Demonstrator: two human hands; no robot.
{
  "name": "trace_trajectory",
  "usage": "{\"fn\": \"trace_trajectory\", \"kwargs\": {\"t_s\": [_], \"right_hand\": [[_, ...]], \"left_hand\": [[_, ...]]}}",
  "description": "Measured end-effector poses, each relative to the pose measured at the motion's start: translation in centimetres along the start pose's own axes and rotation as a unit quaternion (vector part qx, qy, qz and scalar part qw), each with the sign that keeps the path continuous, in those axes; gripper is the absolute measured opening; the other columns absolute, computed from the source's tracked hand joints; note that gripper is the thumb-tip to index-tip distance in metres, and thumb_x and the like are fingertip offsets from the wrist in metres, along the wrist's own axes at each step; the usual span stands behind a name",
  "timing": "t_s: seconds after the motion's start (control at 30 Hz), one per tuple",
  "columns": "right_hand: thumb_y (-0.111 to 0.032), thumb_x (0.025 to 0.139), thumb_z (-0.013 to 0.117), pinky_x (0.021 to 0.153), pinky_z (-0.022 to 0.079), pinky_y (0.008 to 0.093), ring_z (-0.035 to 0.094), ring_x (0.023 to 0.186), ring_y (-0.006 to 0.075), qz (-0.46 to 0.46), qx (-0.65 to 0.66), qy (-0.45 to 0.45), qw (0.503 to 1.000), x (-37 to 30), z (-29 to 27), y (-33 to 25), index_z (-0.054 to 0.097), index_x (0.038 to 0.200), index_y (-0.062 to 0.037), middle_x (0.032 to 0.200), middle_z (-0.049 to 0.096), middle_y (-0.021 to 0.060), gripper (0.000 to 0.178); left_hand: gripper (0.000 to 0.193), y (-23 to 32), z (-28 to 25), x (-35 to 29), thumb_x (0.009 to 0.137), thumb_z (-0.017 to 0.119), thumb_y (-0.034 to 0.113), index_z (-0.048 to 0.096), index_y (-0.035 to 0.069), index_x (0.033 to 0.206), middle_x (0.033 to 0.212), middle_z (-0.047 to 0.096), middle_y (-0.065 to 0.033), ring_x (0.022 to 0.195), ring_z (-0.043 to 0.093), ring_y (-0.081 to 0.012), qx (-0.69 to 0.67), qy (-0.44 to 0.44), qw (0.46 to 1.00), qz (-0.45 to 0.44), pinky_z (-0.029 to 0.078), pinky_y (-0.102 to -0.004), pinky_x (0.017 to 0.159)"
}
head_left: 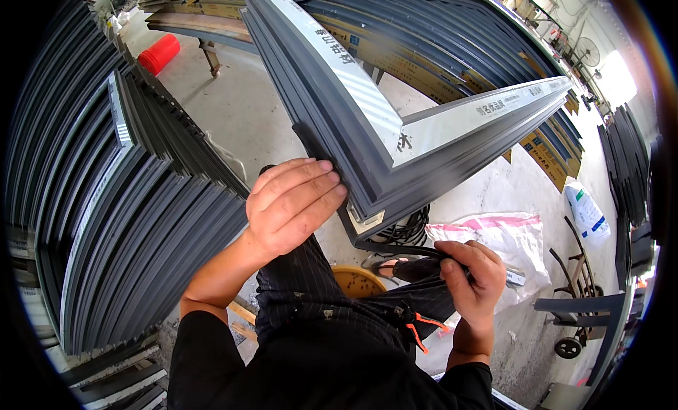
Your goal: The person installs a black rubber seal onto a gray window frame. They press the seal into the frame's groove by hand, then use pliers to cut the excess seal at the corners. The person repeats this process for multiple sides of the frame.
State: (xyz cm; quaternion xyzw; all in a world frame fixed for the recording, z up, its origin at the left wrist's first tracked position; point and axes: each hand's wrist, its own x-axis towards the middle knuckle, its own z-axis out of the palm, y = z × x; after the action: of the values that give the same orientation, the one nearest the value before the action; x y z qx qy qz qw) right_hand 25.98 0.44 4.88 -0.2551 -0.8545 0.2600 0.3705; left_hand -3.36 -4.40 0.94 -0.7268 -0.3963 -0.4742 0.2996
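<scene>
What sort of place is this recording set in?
Most likely a fabrication workshop or small factory: stacked dark frames fill the left side, a large film-covered frame stands up front, and an orange-handled tool shows near the person's lap.

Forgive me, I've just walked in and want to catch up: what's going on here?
A person is handling a dark frame with pale film along its top faces, one corner pointing toward them. Their left hand lies against the frame's side near that corner. Their right hand pinches a black strip, which runs from the corner to the fingers. More dark frames stand stacked on the left.
</scene>
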Motion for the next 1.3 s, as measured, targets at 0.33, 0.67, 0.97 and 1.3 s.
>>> {"fn": "trace_trajectory", "kwargs": {"t_s": [0.33,0.67,0.97,1.3], "right_hand": [[0.0,0.074,0.071,0.046,0.036,0.0295,0.05,0.049,0.0171,0.001,-0.012,-0.001,1.0,0.3,0.1,0.6,0.071,0.101,0.0012,0.061,0.055,0.0057,0.027],[-0.001,0.066,0.079,0.049,0.043,0.0274,0.057,0.052,0.0187,-0.071,-0.01,0.018,0.997,1.8,-0.6,0.2,0.067,0.101,0.0026,0.066,0.062,0.0084,0.038],[-0.003,0.066,0.081,0.053,0.046,0.0302,0.06,0.058,0.0235,-0.107,-0.032,0.001,0.994,3.3,-1.3,0.3,0.067,0.096,0.0001,0.073,0.064,0.0104,0.033],[-0.001,0.068,0.081,0.06,0.048,0.0304,0.061,0.07,0.0222,-0.162,-0.097,0.029,0.982,6.9,-1.1,-1.4,0.071,0.095,-0.0016,0.09,0.061,0.0087,0.029]], "left_hand": [[0.02,-0.7,-0.5,0.4,0.071,0.074,0.005,0.073,0.002,0.09,0.096,0.069,-0.0098,0.094,0.068,-0.0247,-0.01,-0.006,1.0,0.02,0.058,-0.0371,0.084],[0.026,-1.6,-0.2,0.2,0.064,0.076,0.001,0.07,-0.002,0.09,0.096,0.068,-0.0135,0.097,0.067,-0.0304,-0.018,-0.006,0.999,-0.045,0.058,-0.0443,0.088],[0.037,-3.2,0.1,-0.8,0.061,0.077,0.001,0.072,0.002,0.097,0.104,0.069,-0.0111,0.102,0.068,-0.0291,0.025,0.002,0.996,-0.088,0.052,-0.0439,0.096],[0.046,2.4,-0.4,-1.8,0.076,0.081,0.024,0.064,0.003,0.113,0.11,0.066,-0.015,0.111,0.063,-0.0346,-0.056,0.001,0.99,-0.126,0.048,-0.0534,0.099]]}}
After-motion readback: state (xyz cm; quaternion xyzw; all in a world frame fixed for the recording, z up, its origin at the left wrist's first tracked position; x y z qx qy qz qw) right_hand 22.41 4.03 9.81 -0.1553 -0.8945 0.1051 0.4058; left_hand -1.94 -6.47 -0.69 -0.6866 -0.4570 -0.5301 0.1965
